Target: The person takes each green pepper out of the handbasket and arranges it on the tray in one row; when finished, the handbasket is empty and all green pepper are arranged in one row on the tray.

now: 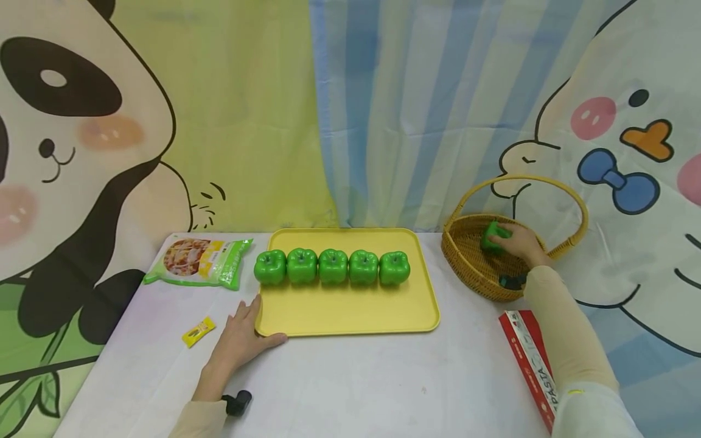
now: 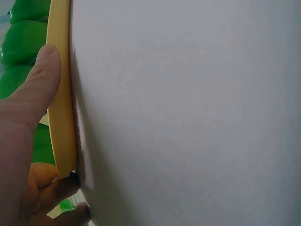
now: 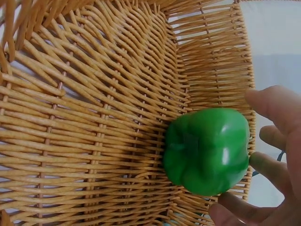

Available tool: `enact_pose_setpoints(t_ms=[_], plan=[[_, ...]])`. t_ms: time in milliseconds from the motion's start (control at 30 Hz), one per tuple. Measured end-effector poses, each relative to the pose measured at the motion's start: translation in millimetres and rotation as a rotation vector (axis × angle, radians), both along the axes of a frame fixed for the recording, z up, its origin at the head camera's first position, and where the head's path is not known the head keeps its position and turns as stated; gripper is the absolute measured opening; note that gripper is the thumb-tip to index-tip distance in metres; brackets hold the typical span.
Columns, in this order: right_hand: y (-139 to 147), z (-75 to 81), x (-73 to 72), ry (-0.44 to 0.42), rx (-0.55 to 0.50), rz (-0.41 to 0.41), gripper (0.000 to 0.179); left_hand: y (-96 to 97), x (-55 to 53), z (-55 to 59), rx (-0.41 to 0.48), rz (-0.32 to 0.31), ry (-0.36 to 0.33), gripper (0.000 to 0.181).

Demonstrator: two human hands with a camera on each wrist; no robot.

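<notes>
In the head view a yellow tray [image 1: 350, 316] lies on the table with a row of several green bell peppers [image 1: 333, 266] along its back half. My left hand [image 1: 238, 337] rests at the tray's front left corner, thumb along the front rim and fingers by the left side; the left wrist view shows the thumb [image 2: 47, 70] touching the rim. On the right, my right hand [image 1: 520, 243] reaches into a wicker basket [image 1: 465, 267]. One green bell pepper [image 3: 207, 150] lies there against the wall. Spread fingers touch its side, while the thumb [image 3: 270, 106] stands apart from it.
Left of the tray lie a green and white food bag [image 1: 202, 261] and a small yellow packet [image 1: 199, 332]. A red pasta box [image 1: 528, 365] lies under the right forearm. The basket's tall handle [image 1: 526, 177] arches over its opening. A printed curtain [image 1: 383, 121] hangs behind.
</notes>
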State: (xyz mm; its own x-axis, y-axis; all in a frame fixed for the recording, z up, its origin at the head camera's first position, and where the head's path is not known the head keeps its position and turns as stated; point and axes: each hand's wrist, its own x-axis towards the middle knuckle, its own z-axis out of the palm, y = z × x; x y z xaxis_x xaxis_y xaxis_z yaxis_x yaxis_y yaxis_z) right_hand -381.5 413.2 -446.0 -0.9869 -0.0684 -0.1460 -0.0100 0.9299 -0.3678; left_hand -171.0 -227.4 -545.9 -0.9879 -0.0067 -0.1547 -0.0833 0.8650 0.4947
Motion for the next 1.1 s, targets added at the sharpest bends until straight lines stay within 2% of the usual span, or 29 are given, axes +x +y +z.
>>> enact_pose_setpoints(t_ms=[367, 600, 1100], plan=[[7.9, -8.8, -2.1, -0.028, 0.019, 0.016, 0.077, 1.3, 1.6, 1.0, 0.003, -0.001, 0.003, 0.124], [7.4, -9.4, -3.9, -0.032, 0.015, 0.023, 0.079, 1.1, 1.8, 0.7, 0.002, -0.002, 0.007, 0.124], [9.6, -8.4, -3.7, -0.041, 0.007, 0.023, 0.069, 0.3, 1.5, -0.5, -0.001, 0.002, 0.001, 0.126]])
